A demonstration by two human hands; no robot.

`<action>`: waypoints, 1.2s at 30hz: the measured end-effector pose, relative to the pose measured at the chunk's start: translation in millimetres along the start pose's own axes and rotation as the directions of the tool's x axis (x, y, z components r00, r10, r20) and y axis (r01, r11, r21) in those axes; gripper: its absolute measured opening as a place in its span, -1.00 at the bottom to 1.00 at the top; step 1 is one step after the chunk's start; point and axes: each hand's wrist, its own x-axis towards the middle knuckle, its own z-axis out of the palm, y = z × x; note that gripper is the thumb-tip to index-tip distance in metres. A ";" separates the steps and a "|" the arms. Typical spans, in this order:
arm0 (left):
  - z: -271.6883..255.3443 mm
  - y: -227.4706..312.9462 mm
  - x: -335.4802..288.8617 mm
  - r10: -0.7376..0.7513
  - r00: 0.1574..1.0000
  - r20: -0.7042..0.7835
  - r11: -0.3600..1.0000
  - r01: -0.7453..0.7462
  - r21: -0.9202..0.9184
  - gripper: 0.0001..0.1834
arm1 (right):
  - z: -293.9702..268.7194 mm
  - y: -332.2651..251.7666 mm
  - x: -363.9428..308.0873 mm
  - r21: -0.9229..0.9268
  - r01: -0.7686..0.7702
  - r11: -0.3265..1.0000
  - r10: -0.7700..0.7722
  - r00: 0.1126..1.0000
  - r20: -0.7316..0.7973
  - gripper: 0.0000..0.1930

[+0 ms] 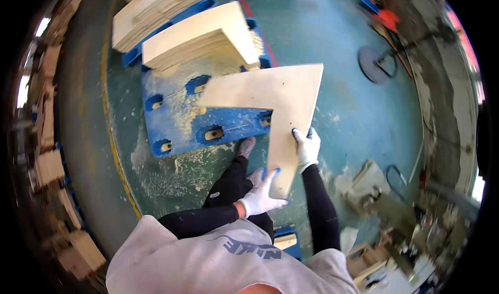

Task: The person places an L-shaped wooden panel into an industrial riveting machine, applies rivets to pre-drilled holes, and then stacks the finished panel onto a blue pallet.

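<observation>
An L-shaped plywood panel (pixel 292 94) is held up in front of me, its long arm reaching left over a blue pallet (pixel 182 128). My left hand (pixel 261 196), in a white glove with blue fingertips, grips the panel's lower end, thumb on its face. Higher up, my right hand (pixel 307 148), gloved the same way, clasps the right edge with its thumb on the face; its other fingers are partly hidden behind the wood. On the pallet's far part lies a stack of matching L-shaped panels (pixel 200 37).
Another stack of plywood pieces (pixel 156 14) stands farther back left. Sawdust covers parts of the pallet and the green floor (pixel 171 185). A round grey stand base (pixel 375 64) sits at the right, near the wall. Wooden boxes and scraps (pixel 366 263) crowd the lower right.
</observation>
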 end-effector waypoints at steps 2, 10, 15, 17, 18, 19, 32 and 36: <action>12.4 18.4 -2.1 0.169 0.947 0.271 0.971 -0.114 -0.209 0.00 | -56.0 -41.5 -36.8 -0.266 0.113 0.957 -0.115 0.993 0.007 -0.75; 23.8 45.8 14.4 0.295 0.853 0.430 0.928 -0.362 0.082 -0.47 | -248.4 -133.1 -260.8 -0.499 0.053 0.865 -0.232 0.924 -0.304 -0.60; 26.3 71.5 56.4 0.335 0.803 0.492 0.870 -0.464 0.165 -0.53 | -274.3 -137.2 -356.0 -0.760 -0.122 0.639 -0.340 0.841 -0.421 -0.56; 33.8 93.5 82.2 0.341 0.788 0.513 0.863 -0.478 0.161 -0.56 | -291.7 -113.8 -359.0 -0.799 -0.198 0.567 -0.330 0.834 -0.441 -0.54; 40.5 107.6 97.9 0.331 0.779 0.532 0.867 -0.473 0.154 -0.56 | -294.7 -97.0 -351.8 -0.818 -0.255 0.515 -0.312 0.833 -0.456 -0.54; 49.6 127.7 112.1 0.337 0.754 0.563 0.861 -0.489 0.141 -0.56 | -296.7 -68.9 -341.3 -0.793 -0.338 0.507 -0.239 0.829 -0.506 -0.55; 325.5 286.0 259.7 -0.240 -0.138 0.961 -0.242 -0.950 -0.197 -0.43 | -294.5 45.6 -270.4 -0.348 -0.794 0.499 0.186 0.490 -0.852 -0.69; 349.8 297.4 261.5 -0.509 -0.387 0.769 -0.221 -0.804 -0.552 -0.68 | -304.4 -4.2 -276.6 -0.512 -0.816 0.268 -0.127 0.497 -0.858 -0.74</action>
